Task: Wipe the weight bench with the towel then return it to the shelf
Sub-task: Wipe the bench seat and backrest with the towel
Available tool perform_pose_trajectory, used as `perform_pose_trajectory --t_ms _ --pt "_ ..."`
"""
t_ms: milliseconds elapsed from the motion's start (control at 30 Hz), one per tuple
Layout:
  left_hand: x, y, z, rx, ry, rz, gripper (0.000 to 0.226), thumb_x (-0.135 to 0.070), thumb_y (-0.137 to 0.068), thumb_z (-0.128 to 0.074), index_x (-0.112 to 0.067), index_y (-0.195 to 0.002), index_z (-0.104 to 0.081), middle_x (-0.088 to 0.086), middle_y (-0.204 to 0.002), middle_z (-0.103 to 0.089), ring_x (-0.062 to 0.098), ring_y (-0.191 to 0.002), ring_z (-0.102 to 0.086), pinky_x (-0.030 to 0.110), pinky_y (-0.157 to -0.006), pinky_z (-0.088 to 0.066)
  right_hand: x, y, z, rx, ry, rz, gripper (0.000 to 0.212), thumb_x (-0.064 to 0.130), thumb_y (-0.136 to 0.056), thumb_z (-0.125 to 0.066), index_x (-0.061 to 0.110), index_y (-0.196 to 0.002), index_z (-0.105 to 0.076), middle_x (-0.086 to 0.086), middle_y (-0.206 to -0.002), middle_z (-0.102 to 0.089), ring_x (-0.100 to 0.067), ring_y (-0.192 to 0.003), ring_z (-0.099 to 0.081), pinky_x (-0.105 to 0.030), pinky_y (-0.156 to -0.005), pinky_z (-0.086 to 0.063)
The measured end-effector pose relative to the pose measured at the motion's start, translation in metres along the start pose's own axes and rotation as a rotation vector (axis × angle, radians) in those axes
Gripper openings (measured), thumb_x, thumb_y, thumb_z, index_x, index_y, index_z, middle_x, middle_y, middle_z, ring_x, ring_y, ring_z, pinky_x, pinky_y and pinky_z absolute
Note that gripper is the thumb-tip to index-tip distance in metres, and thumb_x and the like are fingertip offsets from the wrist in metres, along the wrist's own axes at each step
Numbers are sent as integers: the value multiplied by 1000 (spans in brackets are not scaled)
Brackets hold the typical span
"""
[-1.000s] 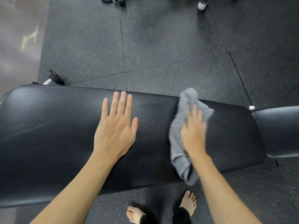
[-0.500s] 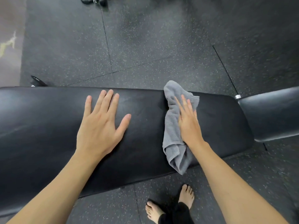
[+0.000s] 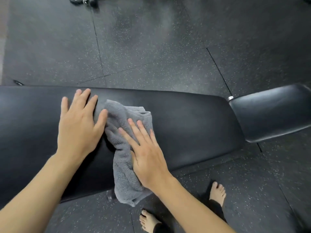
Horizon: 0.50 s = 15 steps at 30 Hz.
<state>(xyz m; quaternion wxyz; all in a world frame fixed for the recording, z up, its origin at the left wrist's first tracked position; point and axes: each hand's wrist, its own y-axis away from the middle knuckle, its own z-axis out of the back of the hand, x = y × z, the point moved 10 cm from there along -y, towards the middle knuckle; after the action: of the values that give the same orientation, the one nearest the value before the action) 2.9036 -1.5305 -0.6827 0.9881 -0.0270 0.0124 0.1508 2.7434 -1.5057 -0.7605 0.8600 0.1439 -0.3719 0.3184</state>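
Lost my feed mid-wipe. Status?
Right hand flat on towel, pressing it to bench. Left hand flat on pad, thumb by towel. Nothing obstructing.

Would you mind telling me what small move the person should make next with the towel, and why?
Probably lift the left hand aside: the gray towel, under the flat right hand, touches its thumb, with bench pad beyond.

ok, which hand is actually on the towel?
The right hand, pressed flat on the grey towel. The left hand lies flat on bare bench pad beside it.
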Motion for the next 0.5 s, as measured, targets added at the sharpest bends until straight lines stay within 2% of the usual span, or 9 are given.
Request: perform_pose_trajectory --t_ms 100,200,300,367,433,500 --pt "-54 -1 -24 31 93 -29 56 -35 -96 -45 2 -138 -55 20 -157 -43 35 -151 -32 51 -123 -19 -72 12 20 -47 -23 -121 58 16 -106 -29 36 -160 -21 11 -171 -6 -10 -157 7 -46 -128 -6" --pt "-122 -3 -58 70 148 -95 54 -30 -96 -49 0 -140 -54 18 -158 -42 32 -151 -32 47 -125 -19 -172 31 56 -113 -24 -256 59 17 -109 -31 43 -159 -16 13 -170 -4 -10 -157 6 -46 -128 -7" --pt "-174 -9 -94 106 93 -115 58 -34 -96 -43 -2 -143 -52 16 -159 -42 31 -152 -33 53 -125 -20 -259 57 98 -155 -69 -398 73 20 -111 -32 77 -139 5 20 -167 -4 -9 -157 2 -46 -127 -15" --pt "-195 -14 -113 129 -35 -105 60 -38 -99 -39 -5 -148 -46 15 -163 -36 30 -154 -28 58 -125 -15 -295 66 118 -154 -83 -458 84 19 -111 -33 88 -123 13 22 -165 -4 -7 -156 1 -45 -125 -19" --pt "-205 -16 -125 154 -155 -91 63 -41 -101 -36 -7 -154 -36 15 -166 -28 31 -156 -20 60 -125 -10 -323 65 128 -160 -76 -502 83 18 -111 -30 89 -122 12 18 -168 -5 -10 -156 2 -49 -125 -20" --pt "-207 -15 -130 158 -231 -88 64 -41 -103 -30 -6 -157 -29 16 -168 -22 33 -157 -15 60 -125 -11 -349 56 127 -136 -65 -578 70 20 -111 -26 74 -140 6 11 -171 -1 -17 -157 5 -55 -123 -20"
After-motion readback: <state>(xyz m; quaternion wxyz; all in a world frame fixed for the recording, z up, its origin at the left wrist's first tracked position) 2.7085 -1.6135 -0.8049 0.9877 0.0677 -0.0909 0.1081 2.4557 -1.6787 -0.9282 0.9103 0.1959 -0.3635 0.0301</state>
